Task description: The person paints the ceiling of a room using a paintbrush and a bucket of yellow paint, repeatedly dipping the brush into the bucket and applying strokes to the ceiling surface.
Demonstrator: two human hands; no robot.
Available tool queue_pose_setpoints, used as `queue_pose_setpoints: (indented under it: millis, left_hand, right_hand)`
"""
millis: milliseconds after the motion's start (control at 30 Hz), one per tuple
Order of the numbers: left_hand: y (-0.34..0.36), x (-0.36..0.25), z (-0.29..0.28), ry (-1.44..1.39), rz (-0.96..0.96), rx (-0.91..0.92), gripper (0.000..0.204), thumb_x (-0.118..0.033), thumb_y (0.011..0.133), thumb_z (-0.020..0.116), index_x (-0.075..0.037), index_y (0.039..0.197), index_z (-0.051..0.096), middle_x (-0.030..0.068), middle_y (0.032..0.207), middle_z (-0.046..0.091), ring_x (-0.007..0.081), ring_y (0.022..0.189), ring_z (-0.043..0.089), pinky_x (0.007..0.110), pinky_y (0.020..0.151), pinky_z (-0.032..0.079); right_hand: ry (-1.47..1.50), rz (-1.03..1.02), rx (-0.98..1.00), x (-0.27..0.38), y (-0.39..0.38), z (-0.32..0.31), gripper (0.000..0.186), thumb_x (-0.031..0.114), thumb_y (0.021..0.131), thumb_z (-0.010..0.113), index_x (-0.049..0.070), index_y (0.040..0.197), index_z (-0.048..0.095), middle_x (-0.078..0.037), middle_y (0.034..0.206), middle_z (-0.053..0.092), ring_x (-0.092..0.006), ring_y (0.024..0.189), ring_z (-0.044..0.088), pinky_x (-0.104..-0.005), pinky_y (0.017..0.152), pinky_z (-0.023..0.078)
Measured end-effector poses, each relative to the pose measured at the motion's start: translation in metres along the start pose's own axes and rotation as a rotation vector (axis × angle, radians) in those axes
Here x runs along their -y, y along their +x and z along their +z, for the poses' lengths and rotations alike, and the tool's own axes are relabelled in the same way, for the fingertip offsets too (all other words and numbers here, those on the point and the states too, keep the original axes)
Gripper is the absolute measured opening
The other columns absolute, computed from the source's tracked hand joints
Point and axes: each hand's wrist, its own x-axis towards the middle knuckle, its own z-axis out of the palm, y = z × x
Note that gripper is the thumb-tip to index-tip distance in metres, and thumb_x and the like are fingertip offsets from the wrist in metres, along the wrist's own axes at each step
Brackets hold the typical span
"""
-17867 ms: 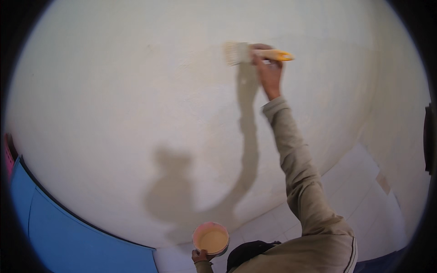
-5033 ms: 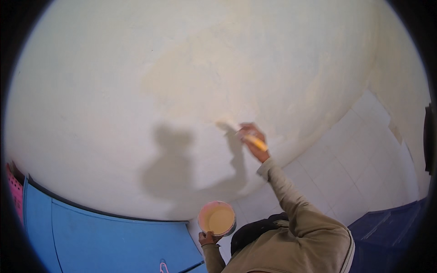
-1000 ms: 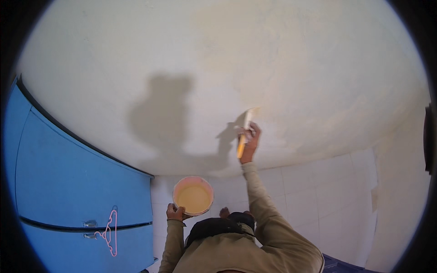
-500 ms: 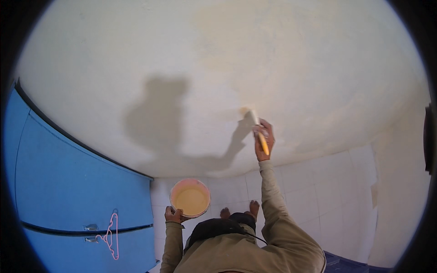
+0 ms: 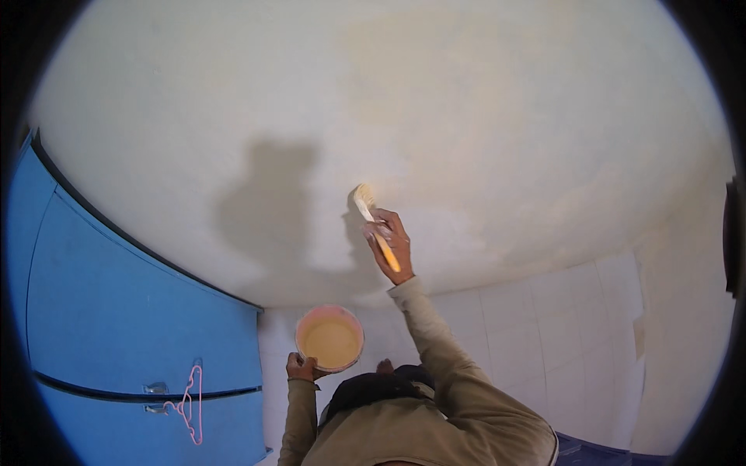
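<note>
My right hand (image 5: pixel 393 242) is closed round a paintbrush (image 5: pixel 385 253) with an orange handle. Its pale bristles point up and a little left, close to the wall (image 5: pixel 466 101); whether they touch it I cannot tell. Cream-coloured damp patches show on the wall above and right of the brush. At the lower left, my left hand (image 5: pixel 301 366) grips the rim of a pink-lined bucket (image 5: pixel 329 311) with its thumb over the edge. Cream paint (image 5: pixel 332 343) lies inside the bucket, which tilts towards me.
A blue cupboard (image 5: pixel 140 295) with metal handles stands at the left, a pink clothes hanger (image 5: pixel 189 404) hanging on it. White floor tiles (image 5: pixel 536 334) run below the wall. Something dark blue (image 5: pixel 594 450) lies at the lower right, and a dark object (image 5: pixel 730 237) juts from the right edge.
My right hand has swung left with the paintbrush, bringing it nearer my head's shadow. The bucket in my left hand has shifted only slightly to the right.
</note>
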Motion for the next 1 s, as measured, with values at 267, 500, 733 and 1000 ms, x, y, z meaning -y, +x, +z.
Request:
queue_pose_setpoints:
  millis: [267,500,733,1000]
  left_hand:
    - [-0.004,-0.011,-0.002,-0.016,0.001,0.023,0.023,-0.009,0.067,0.068,-0.002,0.076,0.048,0.0015,0.067,0.048,0.0129,0.057,0.047,0.031,0.05,0.042]
    - [0.002,0.003,0.004,0.006,-0.02,0.012,0.023,-0.012,0.065,0.068,-0.002,0.074,0.049,0.0012,0.066,0.048,0.0127,0.059,0.045,0.031,0.052,0.042]
    - [0.013,0.029,-0.008,0.13,0.043,-0.068,0.022,-0.01,0.065,0.068,-0.002,0.074,0.049,0.0013,0.065,0.048,0.0125,0.06,0.046,0.029,0.052,0.041]
    - [0.002,0.006,0.003,-0.067,-0.007,-0.034,0.022,-0.009,0.065,0.067,-0.003,0.074,0.048,0.0016,0.066,0.049,0.0125,0.058,0.045,0.03,0.051,0.041]
  right_hand:
    - [-0.166,0.085,-0.392,-0.005,0.031,-0.087,0.01,0.006,0.09,0.06,0.004,0.098,0.066,-0.009,0.116,0.057,-0.0227,0.104,0.058,-0.033,0.088,0.049]
    - [0.096,0.348,-0.485,-0.02,0.022,-0.039,0.018,0.006,0.091,0.055,0.004,0.108,0.06,-0.011,0.124,0.046,-0.0208,0.107,0.052,-0.0316,0.089,0.046]
    - [0.248,0.248,-0.002,0.03,0.04,0.0,0.019,0.001,0.088,0.059,0.0,0.107,0.061,-0.009,0.111,0.058,-0.0175,0.099,0.06,-0.0294,0.082,0.051]
    - [-0.181,0.036,-0.388,0.013,0.071,-0.096,0.013,0.008,0.09,0.059,0.002,0.1,0.065,-0.01,0.117,0.056,-0.0228,0.101,0.059,-0.0324,0.087,0.049]
